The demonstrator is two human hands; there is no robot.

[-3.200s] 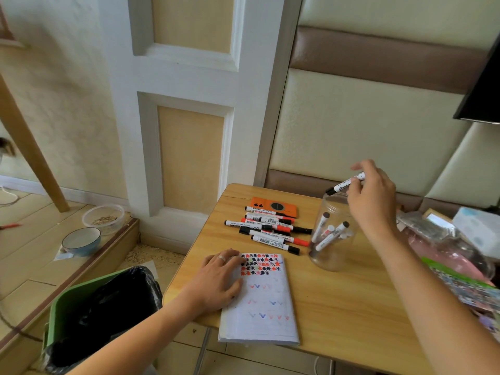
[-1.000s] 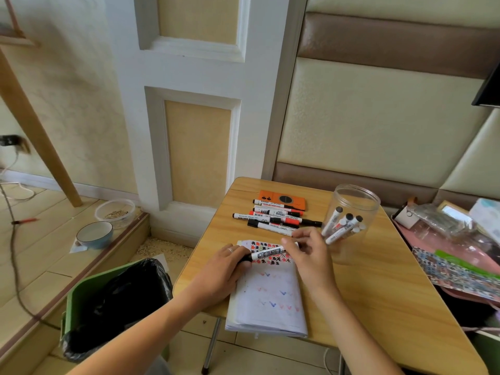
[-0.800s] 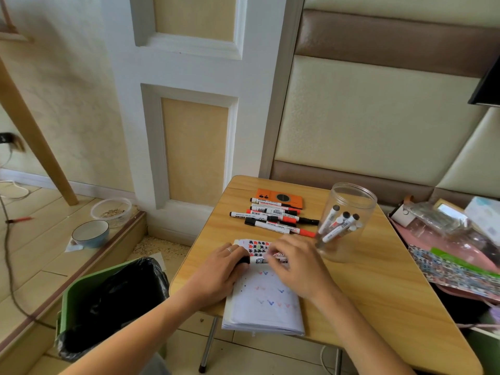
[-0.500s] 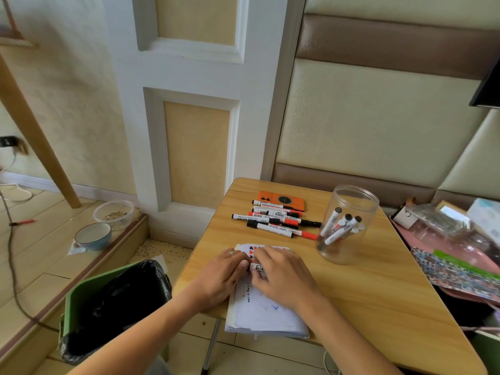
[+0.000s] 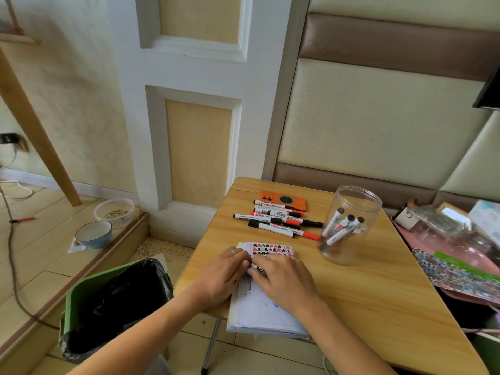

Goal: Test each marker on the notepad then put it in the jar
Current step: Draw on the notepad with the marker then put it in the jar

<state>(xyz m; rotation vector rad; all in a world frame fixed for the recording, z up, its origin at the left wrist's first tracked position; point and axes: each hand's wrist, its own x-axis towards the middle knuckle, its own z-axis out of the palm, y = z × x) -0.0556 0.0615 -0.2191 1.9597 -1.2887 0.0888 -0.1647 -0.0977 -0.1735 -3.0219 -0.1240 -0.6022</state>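
Note:
A white notepad with red and black test marks lies at the table's front edge. Both hands meet over its upper half. My right hand grips a white marker, mostly hidden under the fingers. My left hand holds the marker's left end, where its cap sits. A clear plastic jar stands to the right with several black-capped markers leaning inside. A row of several loose red and black markers lies behind the notepad.
An orange case lies behind the markers on the wooden table. Clutter of bags and patterned paper crowds the right edge. A green bin with a black liner stands left of the table. Bowls sit on the floor.
My right hand dropped a marker in the jar, then picked another from the row and brought it over the notepad. My left hand took hold of its end; both hands drew closer together.

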